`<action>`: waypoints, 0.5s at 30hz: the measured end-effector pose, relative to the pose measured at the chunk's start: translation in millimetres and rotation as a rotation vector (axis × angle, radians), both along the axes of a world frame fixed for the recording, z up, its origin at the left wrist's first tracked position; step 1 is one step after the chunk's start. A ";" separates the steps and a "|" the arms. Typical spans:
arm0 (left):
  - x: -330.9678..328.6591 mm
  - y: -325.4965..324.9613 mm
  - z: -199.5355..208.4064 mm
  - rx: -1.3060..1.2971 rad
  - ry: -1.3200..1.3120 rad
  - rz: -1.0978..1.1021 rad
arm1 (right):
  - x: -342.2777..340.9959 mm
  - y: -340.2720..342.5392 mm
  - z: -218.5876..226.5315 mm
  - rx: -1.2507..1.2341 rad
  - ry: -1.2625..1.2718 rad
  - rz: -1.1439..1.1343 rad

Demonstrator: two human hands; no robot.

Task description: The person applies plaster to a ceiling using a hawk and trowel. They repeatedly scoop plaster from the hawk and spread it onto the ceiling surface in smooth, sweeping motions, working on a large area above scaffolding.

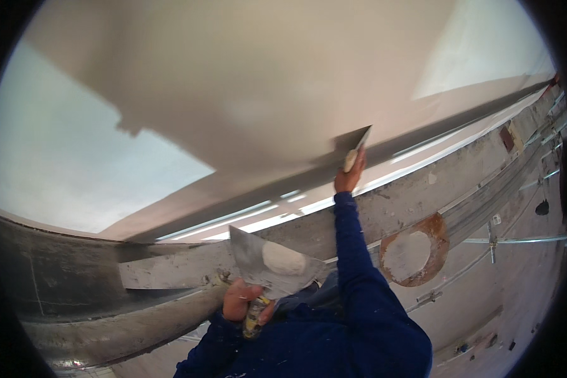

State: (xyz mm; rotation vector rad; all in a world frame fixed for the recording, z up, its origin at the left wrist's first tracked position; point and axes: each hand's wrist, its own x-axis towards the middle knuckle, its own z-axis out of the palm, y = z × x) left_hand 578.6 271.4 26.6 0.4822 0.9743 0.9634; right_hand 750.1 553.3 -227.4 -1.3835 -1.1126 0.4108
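Observation:
My right hand (353, 174) reaches out, closed on the pale handle of a putty knife (363, 137). Its thin blade is seen nearly edge-on, close to the smooth pinkish wall (277, 82); whether it touches I cannot tell. Close to my body, my left hand (240, 300) grips the stained yellowish handle of a wider putty knife (251, 255). On that broad metal blade lies a lump of off-white putty (283, 258). Blue sleeves cover both forearms.
A grey plank (170, 269) runs along the wall's foot. To the right is a brown, rounded piece (440, 234) with a pale middle. Metal tubes (523, 240) with clamps cross beyond it, and a rounded grey beam or pipe (126, 327) lies at lower left.

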 end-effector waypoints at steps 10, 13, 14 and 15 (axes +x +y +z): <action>-11.3 -30.1 16.3 0.009 -0.026 -0.119 | -210.2 -98.2 24.3 -0.057 0.227 0.085; -19.7 -36.6 15.5 0.020 0.003 -0.141 | -230.3 -129.2 25.9 -0.073 0.203 0.282; -17.1 -35.9 19.9 0.035 0.001 -0.128 | -230.5 -140.0 26.0 -0.063 0.237 0.379; -14.1 -37.3 23.6 0.051 0.001 -0.116 | -229.7 -150.8 26.4 -0.052 0.271 0.475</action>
